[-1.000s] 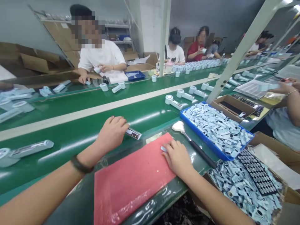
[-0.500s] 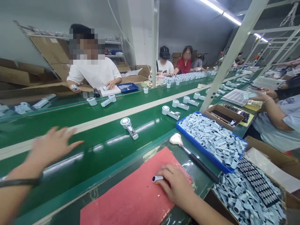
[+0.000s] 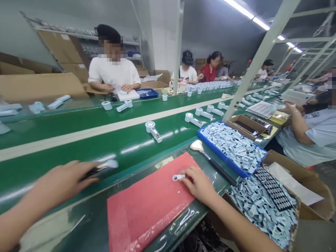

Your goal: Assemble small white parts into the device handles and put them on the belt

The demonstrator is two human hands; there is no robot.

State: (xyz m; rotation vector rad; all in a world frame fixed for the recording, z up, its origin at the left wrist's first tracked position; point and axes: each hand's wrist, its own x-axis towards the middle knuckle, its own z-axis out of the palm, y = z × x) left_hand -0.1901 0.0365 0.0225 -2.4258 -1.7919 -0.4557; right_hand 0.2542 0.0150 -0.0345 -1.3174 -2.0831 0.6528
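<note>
My left hand (image 3: 61,183) is over the green conveyor belt (image 3: 86,140) at the left and grips a blurred pale-blue handheld device (image 3: 103,167) by one end. My right hand (image 3: 199,183) rests on the red mat (image 3: 149,203) and pinches a small pale-blue part with a round hole (image 3: 178,177). Another pale-blue device with a round head (image 3: 153,131) lies on the belt beyond the mat.
A blue tray (image 3: 210,144) of several small blue parts and a black-handled brush (image 3: 212,162) lie right of the mat. A cardboard box (image 3: 311,182) holds more parts. More devices (image 3: 194,119) ride the belt. Other people sit across the belt and at my right.
My left hand let go of one device on the belt, swung left, and now grips another device. The released device has travelled away along the belt. My right hand has picked up the small part.
</note>
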